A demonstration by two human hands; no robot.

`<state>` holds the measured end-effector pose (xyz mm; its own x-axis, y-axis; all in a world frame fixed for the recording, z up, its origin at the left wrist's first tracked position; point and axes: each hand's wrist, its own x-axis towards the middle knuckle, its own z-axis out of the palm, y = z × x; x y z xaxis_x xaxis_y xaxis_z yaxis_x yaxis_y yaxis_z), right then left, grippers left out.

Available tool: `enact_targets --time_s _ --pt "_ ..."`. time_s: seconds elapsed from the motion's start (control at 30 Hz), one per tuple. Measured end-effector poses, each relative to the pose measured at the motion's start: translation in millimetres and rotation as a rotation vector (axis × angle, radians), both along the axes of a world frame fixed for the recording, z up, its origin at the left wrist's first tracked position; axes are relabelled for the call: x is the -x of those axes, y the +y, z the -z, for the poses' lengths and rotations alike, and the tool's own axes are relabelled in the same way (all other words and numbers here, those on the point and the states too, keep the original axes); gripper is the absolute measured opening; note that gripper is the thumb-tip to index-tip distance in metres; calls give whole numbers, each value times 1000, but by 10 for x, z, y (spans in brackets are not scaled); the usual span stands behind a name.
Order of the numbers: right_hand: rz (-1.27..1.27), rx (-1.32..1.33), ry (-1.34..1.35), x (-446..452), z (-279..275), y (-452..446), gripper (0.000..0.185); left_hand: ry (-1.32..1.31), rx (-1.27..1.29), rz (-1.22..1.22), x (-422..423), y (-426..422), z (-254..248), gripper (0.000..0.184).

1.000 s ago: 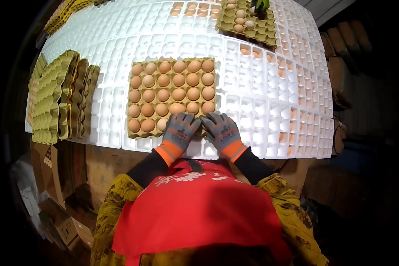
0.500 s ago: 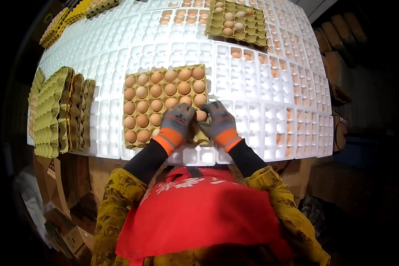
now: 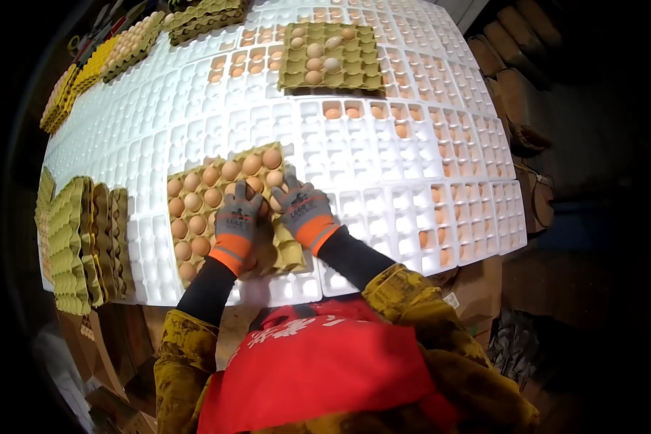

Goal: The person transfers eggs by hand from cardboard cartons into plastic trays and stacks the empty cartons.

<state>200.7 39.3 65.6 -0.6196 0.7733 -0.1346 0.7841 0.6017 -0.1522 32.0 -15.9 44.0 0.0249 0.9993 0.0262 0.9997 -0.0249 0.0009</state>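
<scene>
A pulp egg tray (image 3: pixel 294 256) with rows of brown eggs (image 3: pixel 192 202) lies in front of me, over white moulded trays. My left hand (image 3: pixel 239 217), in a grey glove with an orange cuff, curls its fingers over eggs in the middle of the tray. On the tray's right side, my right hand (image 3: pixel 301 205), gloved alike, has its fingers closed round an egg (image 3: pixel 276 205). Both gloves partly hide the eggs under them. Bare cells show at the tray's near right corner.
White moulded trays (image 3: pixel 358 210) cover the table, with some eggs at the right. A partly filled pulp tray (image 3: pixel 365 61) sits farther back. Stacked pulp trays (image 3: pixel 72 246) stand at left; more egg trays (image 3: pixel 134 47) lie at the far left.
My hands have moved farther up the egg tray, and more bare cells show at its near right. The whole view has shifted and turned slightly.
</scene>
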Motion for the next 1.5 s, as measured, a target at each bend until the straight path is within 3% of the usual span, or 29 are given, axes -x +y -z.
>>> enact_targets --time_s 0.07,0.13,0.23,0.3,0.33,0.37,0.4,0.47,0.6,0.63,0.73,0.77,0.8,0.87,0.93,0.97,1.0,1.07,1.13,1.2,1.23,1.27,1.33,1.4,1.5 --pt "48 81 121 -108 -61 26 53 -8 85 -49 53 96 115 22" --pt "146 344 673 -363 102 139 48 -225 15 -57 -15 14 -350 43" --pt "303 375 1171 -937 407 418 53 -675 -130 -142 -32 120 -545 44" --pt "536 495 1215 -1502 489 707 53 -668 -225 -47 -278 411 -526 45" --pt "555 336 1148 -1745 453 882 52 -664 -277 8 -451 620 -524 45" --pt "536 194 939 -1943 255 1058 48 -881 -240 -42 -702 829 -442 45" --pt "472 6 803 -2086 242 1251 44 -760 -265 7 -924 1075 -370 44" --pt "485 -120 648 -2144 172 1568 44 -700 -241 -58 -1401 1545 -205 42" --pt "442 -145 366 -2067 409 2063 48 -444 -118 -189 -1795 2216 154 41" --pt "457 -32 328 -2086 434 2114 48 -374 -2 -202 -1788 2272 213 42" --pt "521 -30 964 -2401 703 2309 43 -283 -37 -117 -1732 2163 140 38" --pt "436 -163 1086 -2587 995 2478 35 -226 -39 -113 -1694 2124 103 35" --pt "555 91 1184 -2661 918 2470 33 -215 -3 -115 -1596 2109 172 36" --pt "765 531 1292 -2803 680 2459 31 -240 -193 -32 -1444 2084 370 36" --pt "705 703 1430 -2942 477 2442 35 -754 -234 -204 -1325 2133 402 38" --pt "687 665 1512 -2994 461 2403 40 -1013 -254 -294 -1276 2145 422 40" --pt "726 721 1692 -3013 514 2377 42 -1082 -251 -453 -1220 2165 342 41" --pt "607 667 1687 -3083 593 2293 44 -1176 -577 -459 -1065 2225 591 40" --pt "611 725 1725 -3016 584 2171 46 -1054 -782 -334 -1070 2298 792 46" --pt "558 686 1653 -2837 559 2051 47 -818 -597 -207 -1129 2285 853 49" --pt "599 699 1661 -2696 521 1970 43 -488 -464 -162 -1177 2261 829 51" --pt "500 560 1496 -2606 627 1956 40 -487 -456 -132 -1261 2210 768 45" --pt "488 669 1453 -2167 355 1852 38 -741 -512 -254 -1326 2116 707 41" --pt "294 613 1468 -1620 466 1839 38 -905 -552 -237 -1307 1864 185 41" --pt "-4 77 1210 -772 431 1973 35 -1059 -515 -188 -941 1304 -216 38"
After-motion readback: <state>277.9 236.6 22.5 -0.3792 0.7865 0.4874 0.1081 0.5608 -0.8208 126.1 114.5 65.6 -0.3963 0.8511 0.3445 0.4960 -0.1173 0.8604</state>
